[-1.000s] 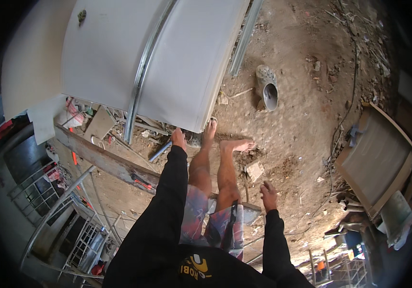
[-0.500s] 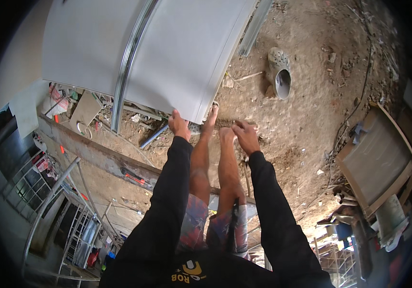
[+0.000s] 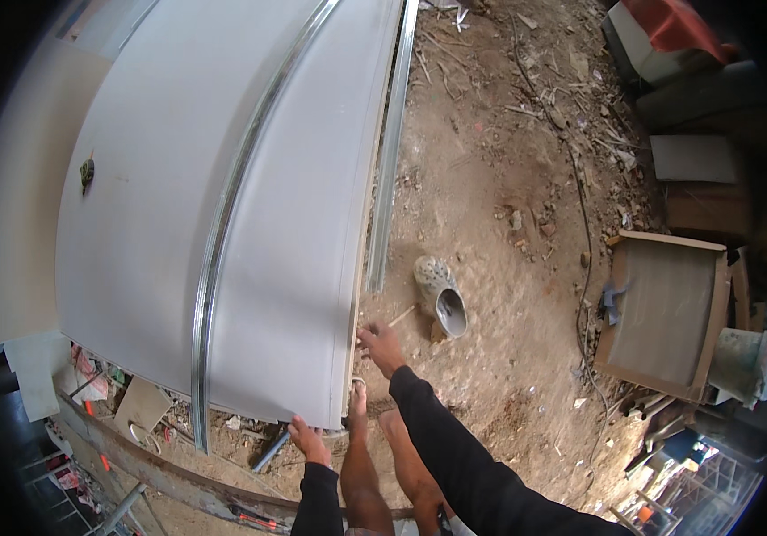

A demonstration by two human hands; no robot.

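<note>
A large pale grey board lies flat before me, with a shiny metal channel running lengthwise across its top. At the near edge, close to the right corner, my left hand grips the board, its fingertips on the top and the rest partly hidden. My right hand reaches to the board's right long edge, fingers apart and slightly bent, the tips at or just beside that edge. It holds nothing. Another metal channel lies along the same side, farther up.
A speckled clog lies on the dirt right of the board. A tape measure sits on the board's far left. My bare legs are below its corner. Farther right are a black cable, a wood-framed panel and a bucket.
My view has shifted up and rightward, showing more of the board. My right hand has moved from near my knee to the board's right edge; the left stays at its near edge.
</note>
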